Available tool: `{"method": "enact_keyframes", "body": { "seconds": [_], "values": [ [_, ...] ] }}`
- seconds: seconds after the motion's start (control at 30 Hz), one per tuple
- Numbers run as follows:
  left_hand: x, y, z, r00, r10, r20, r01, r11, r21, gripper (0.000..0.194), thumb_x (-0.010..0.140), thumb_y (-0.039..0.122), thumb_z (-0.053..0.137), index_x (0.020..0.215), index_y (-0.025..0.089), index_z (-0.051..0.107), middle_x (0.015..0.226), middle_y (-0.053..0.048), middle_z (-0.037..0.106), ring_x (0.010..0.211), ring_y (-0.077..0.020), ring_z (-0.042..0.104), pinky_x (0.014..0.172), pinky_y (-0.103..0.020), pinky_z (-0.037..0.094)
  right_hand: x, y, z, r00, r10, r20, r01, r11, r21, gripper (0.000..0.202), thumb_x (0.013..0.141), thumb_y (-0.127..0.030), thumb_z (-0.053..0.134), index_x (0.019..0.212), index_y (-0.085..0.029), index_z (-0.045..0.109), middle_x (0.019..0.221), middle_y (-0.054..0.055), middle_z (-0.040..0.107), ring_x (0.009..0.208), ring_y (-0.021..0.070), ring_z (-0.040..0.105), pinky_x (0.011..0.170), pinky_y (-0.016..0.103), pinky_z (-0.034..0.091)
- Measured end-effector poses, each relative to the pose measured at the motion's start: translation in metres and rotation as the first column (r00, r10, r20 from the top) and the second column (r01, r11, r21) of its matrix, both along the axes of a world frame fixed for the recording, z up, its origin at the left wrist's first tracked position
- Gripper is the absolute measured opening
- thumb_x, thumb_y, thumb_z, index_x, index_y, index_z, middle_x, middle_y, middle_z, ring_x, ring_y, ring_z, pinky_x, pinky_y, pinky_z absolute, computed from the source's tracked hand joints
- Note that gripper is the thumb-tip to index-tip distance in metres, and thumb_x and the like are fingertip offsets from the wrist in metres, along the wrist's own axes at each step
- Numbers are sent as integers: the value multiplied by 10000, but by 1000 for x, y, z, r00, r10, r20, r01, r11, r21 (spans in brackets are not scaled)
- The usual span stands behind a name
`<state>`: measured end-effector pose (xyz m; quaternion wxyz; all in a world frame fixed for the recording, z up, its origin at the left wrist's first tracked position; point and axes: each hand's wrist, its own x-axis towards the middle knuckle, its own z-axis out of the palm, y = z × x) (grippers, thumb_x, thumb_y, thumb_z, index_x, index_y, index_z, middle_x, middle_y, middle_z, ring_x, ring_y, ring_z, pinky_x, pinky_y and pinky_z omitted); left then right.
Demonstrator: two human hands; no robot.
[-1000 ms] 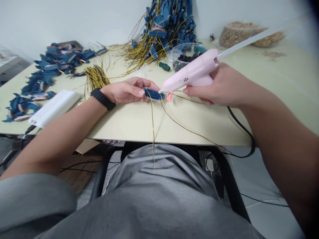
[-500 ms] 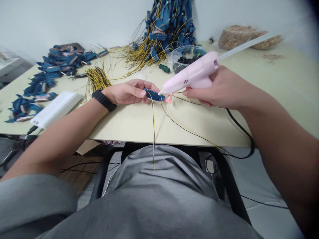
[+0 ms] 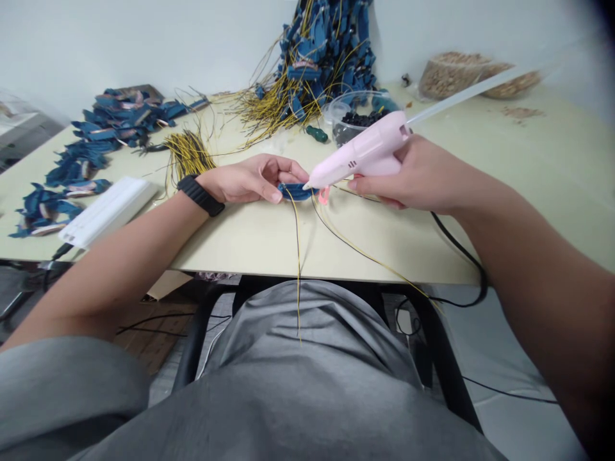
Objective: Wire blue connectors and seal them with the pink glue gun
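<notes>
The fingers of the left hand pinch the left end of a small blue piece, thumb on the near side, presumably so that the rest of it lies bare to the tip. That piece is inward from the middle of the desk's near edge; whether it touches the surface I cannot tell. The fingers of the right hand are wrapped round the handle of a pink glue gun, its nozzle slanting down to the piece, likely for careful aim; trigger pressure cannot be made out. Two pairs of yellow and black wires run from the piece over the near edge of the desk, which seems to leave the top of the piece uncluttered. Farther out, a wire bundle lies beyond the left wrist, probably for easy reach, and a white box sits near the left part of the near edge. Blue pieces spread along the left side, others are heaped at the far edge, and beside that heap stands a clear tub of black bits
</notes>
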<state>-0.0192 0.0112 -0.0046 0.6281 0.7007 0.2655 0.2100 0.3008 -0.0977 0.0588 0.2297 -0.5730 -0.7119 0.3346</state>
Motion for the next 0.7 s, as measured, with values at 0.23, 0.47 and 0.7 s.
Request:
{"method": "enact_keyframes", "body": {
  "seconds": [0.23,0.47,0.7],
  "values": [
    [0,1,-2,1000,-26,3,26,1000,13,772,505,520,1249,1142,229,925,1151,-83,933,1049,-245,899,892,-279,668,7,4,-1,1000,-23,19,23,1000,17,211,936,-310,925,839,-277,740,644,-10,635,583,194,533,585,387,354],
    [-4,7,-3,997,-44,-63,48,997,66,876,506,542,1259,1249,223,922,1252,-121,917,1233,-318,885,1005,-354,661,4,5,-2,999,-13,44,13,1000,15,215,960,-268,915,839,-255,738,612,-3,628,556,187,513,564,379,353],
    [-1,2,0,999,-23,-35,26,994,108,859,509,547,1269,1199,184,907,1180,-160,912,1153,-334,899,986,-393,654,-2,5,-2,998,-10,66,8,1000,29,284,974,-207,918,818,-257,686,657,1,630,564,186,525,557,374,362]
  ]
}}
